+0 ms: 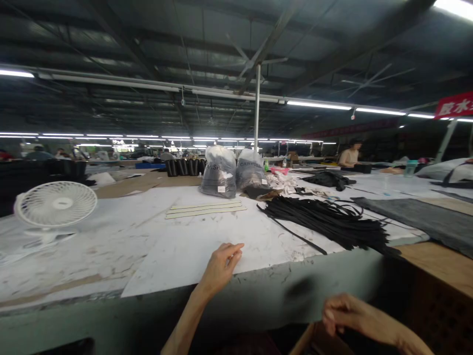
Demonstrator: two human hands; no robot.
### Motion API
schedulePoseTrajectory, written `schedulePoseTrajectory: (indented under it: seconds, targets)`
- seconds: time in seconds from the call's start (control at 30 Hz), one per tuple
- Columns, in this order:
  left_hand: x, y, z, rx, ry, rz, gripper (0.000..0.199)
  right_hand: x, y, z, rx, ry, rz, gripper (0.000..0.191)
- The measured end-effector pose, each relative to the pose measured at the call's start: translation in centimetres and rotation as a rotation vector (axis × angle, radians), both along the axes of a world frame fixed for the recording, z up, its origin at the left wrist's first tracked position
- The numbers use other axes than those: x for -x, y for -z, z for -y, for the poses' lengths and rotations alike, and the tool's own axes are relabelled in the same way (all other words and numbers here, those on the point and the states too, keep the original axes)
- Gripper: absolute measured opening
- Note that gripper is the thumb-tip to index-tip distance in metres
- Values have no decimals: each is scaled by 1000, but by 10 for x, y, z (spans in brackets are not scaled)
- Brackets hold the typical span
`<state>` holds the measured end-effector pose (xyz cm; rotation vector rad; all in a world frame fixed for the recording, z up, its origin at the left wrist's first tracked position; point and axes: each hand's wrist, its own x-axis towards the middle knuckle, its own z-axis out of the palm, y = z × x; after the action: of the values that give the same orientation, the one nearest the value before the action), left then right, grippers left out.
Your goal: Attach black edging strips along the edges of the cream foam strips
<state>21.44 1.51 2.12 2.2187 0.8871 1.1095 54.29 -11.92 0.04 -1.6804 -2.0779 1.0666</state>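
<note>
My left hand (223,266) rests over the front edge of the white-covered table (177,251), fingers stretched forward and nothing visible in them. Beyond it, a few thin pale strips with dark edges (205,209) lie side by side. My right hand (347,315) is lower, in front of the table edge, with its fingers curled in; whatever they may hold is hidden. To the right on the table lies a large bundle of black strips (328,219), one of them sticking out toward the front edge.
A white fan (57,204) stands at left. Two filled plastic bags (219,172) sit behind the strips, near black cylindrical pieces (183,167). Dark grey fabric (424,217) and a wooden board (439,264) are at right. A person (349,155) is across the room.
</note>
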Motion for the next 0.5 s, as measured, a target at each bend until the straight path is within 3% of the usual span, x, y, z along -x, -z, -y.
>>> schedulePoseTrajectory:
  seconds: [0.1,0.2,0.27,0.37,0.5]
  targets:
    - [10,-15,-1,49,56,-78,36,33,-67,-53,-192,-129,-136,41]
    - [41,-35,-20,-21,17,-208,37,60,-105,-118,-319,-220,37,36]
    - [74,-44,-44,-62,-103,-322,38,72,-108,-165,-370,-252,211,33]
    - [134,-47,-88,23,-330,-499,37,81,-95,-230,-360,-199,452,33]
    - [204,-37,-137,116,-526,-573,36,82,-71,-288,-369,-110,497,32]
